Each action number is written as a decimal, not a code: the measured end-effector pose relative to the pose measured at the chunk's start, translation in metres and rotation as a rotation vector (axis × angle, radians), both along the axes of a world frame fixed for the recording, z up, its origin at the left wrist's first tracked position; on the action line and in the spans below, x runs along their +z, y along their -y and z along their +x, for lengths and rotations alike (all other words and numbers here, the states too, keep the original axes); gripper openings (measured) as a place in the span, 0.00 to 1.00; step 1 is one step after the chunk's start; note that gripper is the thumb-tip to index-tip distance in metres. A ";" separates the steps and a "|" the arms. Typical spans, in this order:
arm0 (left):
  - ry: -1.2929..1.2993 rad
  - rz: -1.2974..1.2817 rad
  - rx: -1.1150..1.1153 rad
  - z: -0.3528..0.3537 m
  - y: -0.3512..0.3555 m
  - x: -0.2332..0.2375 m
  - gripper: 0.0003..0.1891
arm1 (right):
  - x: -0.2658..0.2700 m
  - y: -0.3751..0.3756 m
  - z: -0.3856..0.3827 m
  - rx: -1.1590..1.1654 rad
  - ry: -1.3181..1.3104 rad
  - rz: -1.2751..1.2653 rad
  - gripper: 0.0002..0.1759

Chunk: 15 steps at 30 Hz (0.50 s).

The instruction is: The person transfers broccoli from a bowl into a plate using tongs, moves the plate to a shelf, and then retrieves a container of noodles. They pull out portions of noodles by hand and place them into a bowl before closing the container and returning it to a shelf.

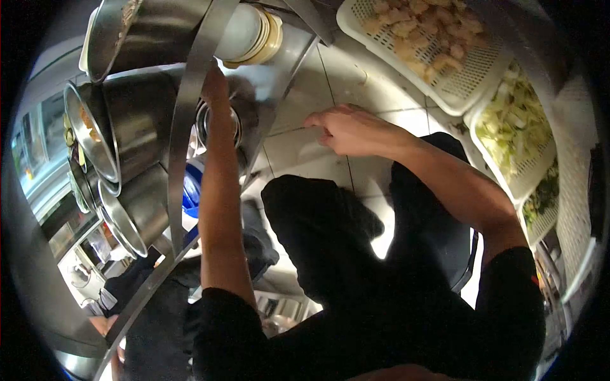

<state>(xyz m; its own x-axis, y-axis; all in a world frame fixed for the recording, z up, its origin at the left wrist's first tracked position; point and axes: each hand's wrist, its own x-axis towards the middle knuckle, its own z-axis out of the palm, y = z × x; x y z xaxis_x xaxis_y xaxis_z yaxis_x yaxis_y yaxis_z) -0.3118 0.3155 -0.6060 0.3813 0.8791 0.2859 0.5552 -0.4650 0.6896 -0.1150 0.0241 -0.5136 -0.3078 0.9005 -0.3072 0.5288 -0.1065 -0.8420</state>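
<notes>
My left hand (216,86) reaches into a low metal shelf, close to a stack of pale round dishes or lids (244,35). Its fingers are hidden behind the metal bar (190,95), so I cannot see whether it holds anything. Below that forearm, partly covered, a round metal container (236,127) sits on the shelf. My right hand (346,130) hovers over the tiled floor, with nothing in it. Its index finger points left and the other fingers are loosely bent, apart from any object.
Several large steel pots (143,120) line the left side. A white basket (438,89) of pale orange food pieces and another basket (508,184) of chopped pale green vegetables are at the right. Something blue (191,190) shows beside my left forearm. Another person's dark clothing (155,324) is at lower left.
</notes>
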 end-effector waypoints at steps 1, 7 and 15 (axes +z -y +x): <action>-0.043 -0.016 0.036 -0.004 -0.019 -0.001 0.17 | 0.003 0.001 0.004 -0.008 -0.006 0.047 0.23; -0.371 -0.442 0.174 0.023 -0.062 0.010 0.24 | 0.046 0.017 0.020 0.035 0.043 0.030 0.19; -0.077 -0.085 0.245 -0.001 -0.159 -0.037 0.22 | 0.055 0.030 0.018 -0.019 0.057 0.139 0.16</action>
